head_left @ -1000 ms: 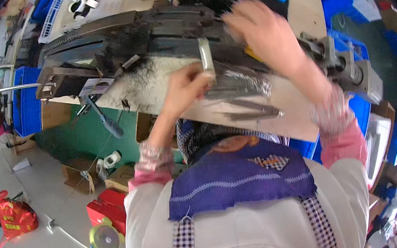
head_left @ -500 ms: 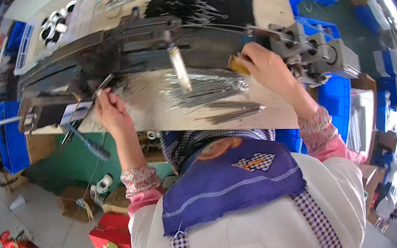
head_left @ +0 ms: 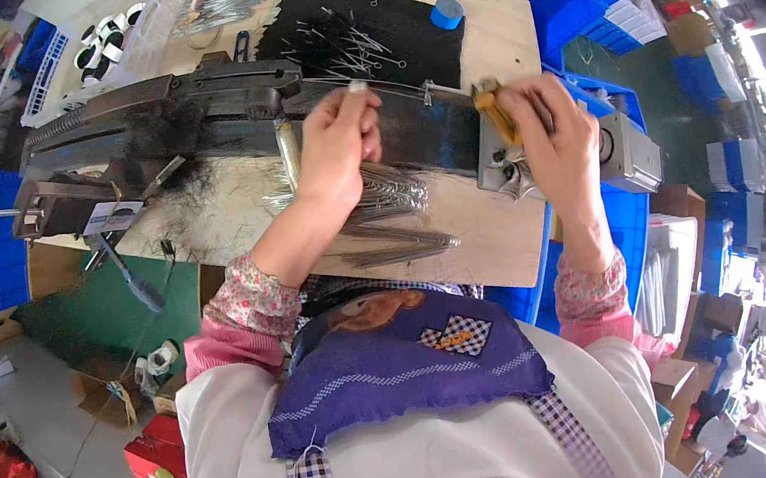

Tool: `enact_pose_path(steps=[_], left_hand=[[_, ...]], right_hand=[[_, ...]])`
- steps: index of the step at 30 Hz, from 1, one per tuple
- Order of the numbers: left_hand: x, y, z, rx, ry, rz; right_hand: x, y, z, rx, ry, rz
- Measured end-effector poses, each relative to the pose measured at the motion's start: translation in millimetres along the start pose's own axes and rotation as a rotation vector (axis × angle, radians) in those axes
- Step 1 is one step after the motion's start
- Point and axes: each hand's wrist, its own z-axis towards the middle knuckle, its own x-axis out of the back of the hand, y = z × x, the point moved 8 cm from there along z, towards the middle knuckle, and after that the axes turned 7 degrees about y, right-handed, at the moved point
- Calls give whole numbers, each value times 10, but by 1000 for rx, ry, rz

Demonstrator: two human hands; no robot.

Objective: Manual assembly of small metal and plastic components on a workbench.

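My left hand [head_left: 337, 143] is raised over the long dark metal machine bed [head_left: 426, 127], its thumb and fingers pinched together by a thin metal rod [head_left: 397, 90] that runs along the bed. Something white shows at the fingertips; whether the rod is between them I cannot make out. My right hand [head_left: 554, 125] is closed around a yellow handle-like piece [head_left: 495, 116] at the grey metal head [head_left: 507, 169] of the machine. Below my left hand, bundles of thin metal wires [head_left: 391, 190] lie on the wooden table [head_left: 255, 219]. An upright silvery handle [head_left: 288, 150] stands beside my left wrist.
Behind the bed, loose wire pieces [head_left: 353, 45] lie on a black mat [head_left: 296, 18] near a blue round cap [head_left: 446, 13]. A clear bin [head_left: 136, 54] with white rolls stands far left. Blue crates [head_left: 624, 197] stand at the right; a blue-handled tool [head_left: 140, 288] hangs at the left edge.
My left hand has left the thin tool at the left side of the machine and moved right, to the rod. My right hand has moved right with the yellow piece, over the machine head.
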Motion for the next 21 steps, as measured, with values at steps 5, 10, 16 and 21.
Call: enact_pose_path(steps=[5, 10, 16, 21], left_hand=[[63, 138, 59, -194, 5, 26], [119, 110, -22, -154, 39, 12], [123, 59, -8, -121, 4, -29], [-109, -1, 25, -34, -211, -159]], right_hand=[[-781, -149, 512, 446, -90, -193], [-1443, -122, 493, 310, -620, 19], [-1339, 78, 564, -149, -758, 337], [-1403, 111, 571, -294, -919, 287]])
